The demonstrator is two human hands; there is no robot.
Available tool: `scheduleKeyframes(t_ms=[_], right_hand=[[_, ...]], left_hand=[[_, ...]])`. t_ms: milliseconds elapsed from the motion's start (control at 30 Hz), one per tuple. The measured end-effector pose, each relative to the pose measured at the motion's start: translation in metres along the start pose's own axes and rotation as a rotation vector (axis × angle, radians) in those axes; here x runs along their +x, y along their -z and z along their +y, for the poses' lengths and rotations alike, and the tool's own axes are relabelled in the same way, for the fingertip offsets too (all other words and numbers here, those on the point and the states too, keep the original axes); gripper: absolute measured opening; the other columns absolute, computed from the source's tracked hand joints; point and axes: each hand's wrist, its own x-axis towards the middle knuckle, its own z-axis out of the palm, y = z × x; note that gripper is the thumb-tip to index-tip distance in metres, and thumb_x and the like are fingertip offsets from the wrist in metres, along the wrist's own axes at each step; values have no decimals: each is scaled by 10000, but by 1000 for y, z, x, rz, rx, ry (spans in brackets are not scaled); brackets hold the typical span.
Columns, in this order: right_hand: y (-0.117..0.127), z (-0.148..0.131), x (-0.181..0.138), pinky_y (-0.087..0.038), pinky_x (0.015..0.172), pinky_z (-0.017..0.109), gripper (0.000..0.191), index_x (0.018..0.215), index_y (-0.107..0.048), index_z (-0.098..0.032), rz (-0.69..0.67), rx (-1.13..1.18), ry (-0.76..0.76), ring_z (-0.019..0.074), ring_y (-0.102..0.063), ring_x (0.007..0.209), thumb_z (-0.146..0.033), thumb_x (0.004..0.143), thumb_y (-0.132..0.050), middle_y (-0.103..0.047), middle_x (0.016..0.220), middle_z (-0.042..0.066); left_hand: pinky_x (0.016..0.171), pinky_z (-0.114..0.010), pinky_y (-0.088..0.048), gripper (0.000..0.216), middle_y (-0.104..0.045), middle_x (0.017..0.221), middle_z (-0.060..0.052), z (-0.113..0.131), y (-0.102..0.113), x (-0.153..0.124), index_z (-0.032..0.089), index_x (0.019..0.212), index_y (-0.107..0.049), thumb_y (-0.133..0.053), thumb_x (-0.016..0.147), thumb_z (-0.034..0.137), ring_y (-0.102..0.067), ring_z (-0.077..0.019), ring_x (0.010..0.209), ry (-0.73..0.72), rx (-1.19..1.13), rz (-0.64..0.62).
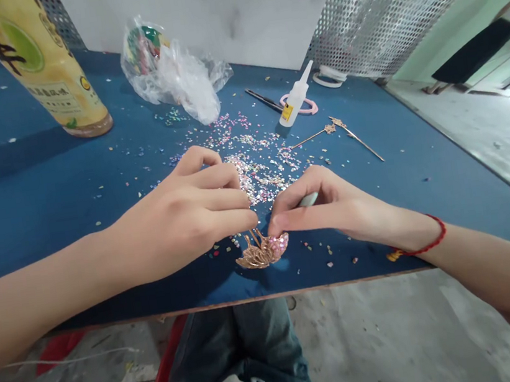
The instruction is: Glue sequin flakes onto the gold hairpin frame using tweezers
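Note:
A gold filigree ornament [263,251] with pink sequins on it lies near the front edge of the blue table [39,194]. My left hand [187,212] is curled just above it, fingertips pressed together at the ornament's upper edge. My right hand [327,206] pinches a thin pale stick-like tool [309,199], its forefinger stretched toward the ornament. A red string bracelet [424,244] circles my right wrist. A heap of pink and silver sequins [256,166] is scattered just behind both hands.
A tall yellow bottle [41,62] stands at the back left. A crumpled clear plastic bag [177,69] lies behind the sequins. A small glue bottle [296,98], a pink ring, tweezers and two gold hairpins [345,132] lie at the back right. Perforated metal sheet [381,5] leans behind.

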Motion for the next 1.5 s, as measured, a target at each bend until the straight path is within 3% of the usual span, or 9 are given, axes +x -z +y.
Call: scheduleKeyframes(t_ms=[233,467,667,767,867,1133,1500], right_hand=[[-2,-3,0,-345,446,186,76,714,-743,-132,-9,-42,9,52,-498,510,-178,770,-721,-665,595,-15],[-6,-6,0,-203,385,189,118,641,-703,-100,23,-141,-22,23,-266,441,-146,750,-700,-437,457,-76],[-3,-3,0,-305,436,194,143,681,-734,-118,15,-58,-5,46,-434,494,-212,787,-713,-631,568,-14],[-2,-2,0,-336,457,194,189,677,-731,-120,18,-35,10,52,-457,507,-264,799,-721,-614,553,-18],[-3,-3,-1,-344,460,186,93,690,-732,-120,3,-44,14,56,-480,533,-185,756,-735,-637,586,-15],[-7,-7,-2,-270,415,181,111,617,-698,-100,9,-157,-34,37,-347,479,-133,721,-677,-499,496,-41],[-2,-5,-2,-334,443,181,183,717,-747,-108,44,-84,-8,57,-473,531,-234,823,-668,-664,592,6]], left_hand=[[898,-374,-394,336,-653,791,-13,1,0,1,213,816,-583,-338,1027,121,-567,-162,825,16,19,10],[868,-357,-398,356,-662,790,2,2,0,1,222,755,-565,-355,1023,117,-570,-152,805,9,49,2],[875,-368,-403,373,-660,777,-15,3,0,2,204,789,-605,-333,1030,122,-578,-158,811,18,46,-8],[873,-371,-403,374,-659,782,-19,2,0,2,200,808,-615,-325,1030,119,-580,-159,817,20,31,3],[864,-367,-401,394,-666,792,-10,2,-1,2,208,794,-606,-309,1038,124,-581,-152,817,28,2,-4],[868,-376,-389,388,-674,756,2,4,-1,4,191,793,-634,-341,1040,130,-581,-151,810,3,-70,-39],[876,-368,-388,377,-676,789,-17,1,-1,2,196,822,-638,-334,1027,109,-573,-156,822,36,-21,-22]])
